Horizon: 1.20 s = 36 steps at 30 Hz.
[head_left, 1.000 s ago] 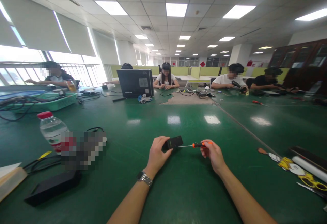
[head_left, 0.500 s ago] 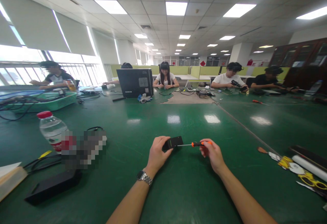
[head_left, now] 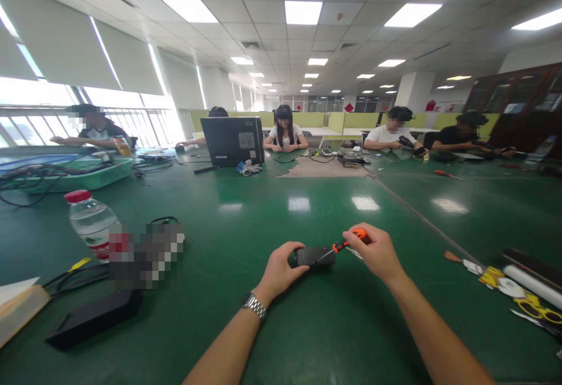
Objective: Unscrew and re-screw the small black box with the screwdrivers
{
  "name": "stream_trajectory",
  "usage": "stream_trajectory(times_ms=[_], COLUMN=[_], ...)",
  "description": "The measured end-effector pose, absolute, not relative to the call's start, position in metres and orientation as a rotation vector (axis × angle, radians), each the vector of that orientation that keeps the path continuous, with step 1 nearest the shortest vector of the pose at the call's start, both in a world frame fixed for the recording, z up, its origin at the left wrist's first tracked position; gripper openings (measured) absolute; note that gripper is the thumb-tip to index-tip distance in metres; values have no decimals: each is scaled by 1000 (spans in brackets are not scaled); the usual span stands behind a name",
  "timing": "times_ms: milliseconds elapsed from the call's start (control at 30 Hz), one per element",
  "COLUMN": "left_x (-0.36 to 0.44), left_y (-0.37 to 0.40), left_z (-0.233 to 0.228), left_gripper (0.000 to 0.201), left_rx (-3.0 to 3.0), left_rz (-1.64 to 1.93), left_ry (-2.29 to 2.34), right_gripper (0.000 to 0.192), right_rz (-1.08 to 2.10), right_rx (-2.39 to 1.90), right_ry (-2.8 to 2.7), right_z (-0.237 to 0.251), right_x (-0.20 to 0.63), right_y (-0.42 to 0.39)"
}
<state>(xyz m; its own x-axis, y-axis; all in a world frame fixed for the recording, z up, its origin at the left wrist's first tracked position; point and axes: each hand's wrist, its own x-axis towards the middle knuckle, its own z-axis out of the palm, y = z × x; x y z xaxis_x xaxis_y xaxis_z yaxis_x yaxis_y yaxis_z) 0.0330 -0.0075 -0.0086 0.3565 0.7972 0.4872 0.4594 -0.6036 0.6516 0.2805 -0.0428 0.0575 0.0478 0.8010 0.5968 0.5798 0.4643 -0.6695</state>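
My left hand, below which a metal-banded watch circles the wrist, is closed on the left end of a small black rectangular device low over the green table. The exact kind of device does not show. In my right hand is a screwdriver with an orange and black handle, gripped between thumb and fingers. Its thin shaft slants down to the left, and the tip meets the device's upper face, or lies very close to it.
On the left stand a water bottle and a long black case. Yellow-handled scissors lie among tools at right. A computer tower, gloves and a green basket are farther back. Several people sit around the table.
The device has shifted right and lower, turning so a different face shows. My right hand has risen, tilting the screwdriver from nearly level to a downward slant.
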Motion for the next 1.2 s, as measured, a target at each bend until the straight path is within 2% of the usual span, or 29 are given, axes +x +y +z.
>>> stream_trajectory(times_ms=[67, 133, 233, 467, 700, 1200], left_x=[37, 40, 44, 47, 47, 46], left_y=[-11, -14, -18, -20, -20, -20], left_z=[-9, -8, -8, -8, -7, -7], left_gripper=[41, 41, 42, 39, 37, 35], left_rx=[2203, 2190, 2172, 2158, 2149, 2157], left_rz=[1076, 1028, 970, 931, 915, 918], left_ry=[1049, 999, 932, 936, 949, 942], right_gripper=[24, 35, 30, 16, 21, 12], right_rz=[253, 289, 359, 705, 1076, 1278], right_rx=[-1215, -1181, -1027, -822, -769, -641], right_ry=[-1774, -1858, -1993, -1797, -1398, -1140], right_z=[84, 102, 113, 99, 87, 85], right_x=[274, 266, 255, 241, 229, 222], right_y=[-57, -70, -82, -65, -43, -40])
